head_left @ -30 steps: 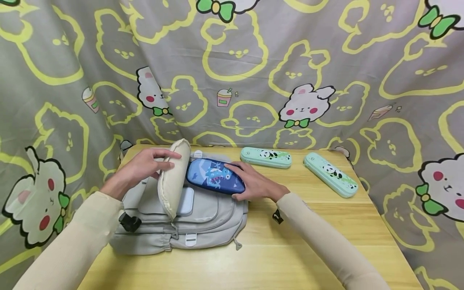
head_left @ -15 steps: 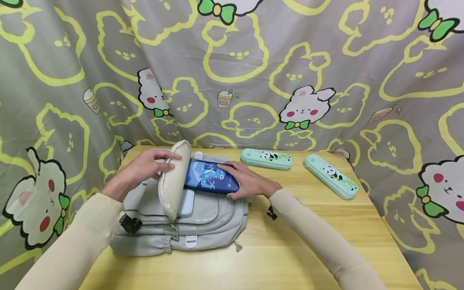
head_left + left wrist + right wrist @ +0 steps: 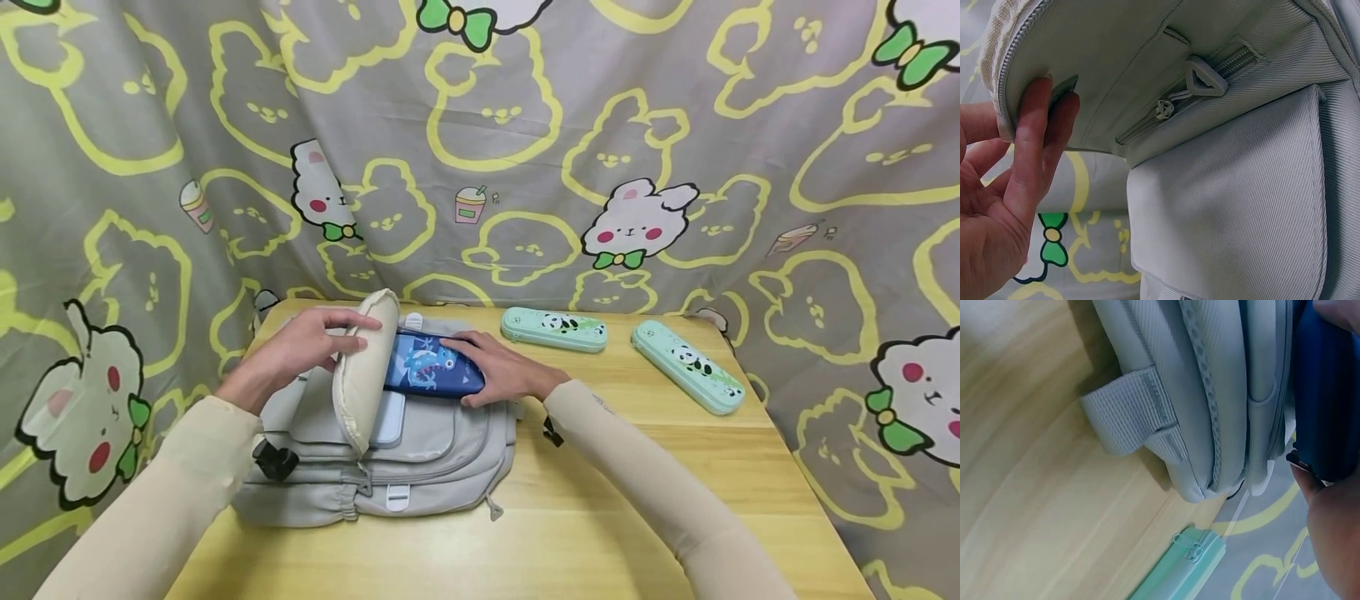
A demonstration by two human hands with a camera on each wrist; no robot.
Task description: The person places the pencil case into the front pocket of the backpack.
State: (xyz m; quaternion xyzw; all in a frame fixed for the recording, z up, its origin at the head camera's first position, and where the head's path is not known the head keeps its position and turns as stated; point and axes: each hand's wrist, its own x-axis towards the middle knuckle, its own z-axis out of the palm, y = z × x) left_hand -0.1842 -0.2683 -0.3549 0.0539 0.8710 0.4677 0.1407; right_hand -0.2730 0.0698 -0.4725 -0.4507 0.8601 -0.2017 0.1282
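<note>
A grey backpack (image 3: 442,446) lies on the table with its cream-edged front flap (image 3: 367,375) lifted. My left hand (image 3: 303,346) pinches that flap by its edge, fingers on one side and thumb on the other. In my right hand (image 3: 506,371) is a dark blue hard pencil case (image 3: 431,367) with a dinosaur print, gripped at its right end. The left end of the case is hidden behind the flap. In the right wrist view the case's navy side (image 3: 1325,400) shows between fingers and thumb. The left wrist view shows a zipper pull (image 3: 1207,78) under the flap.
Two mint-green panda pencil cases lie at the back right, one case (image 3: 555,329) just behind my right hand and the other case (image 3: 688,367) near the table's right edge. A patterned curtain (image 3: 517,150) surrounds the wooden table (image 3: 600,517).
My right hand has moved left with the blue pencil case, so more of the case's left end is hidden behind the flap. The left hand keeps the flap raised.
</note>
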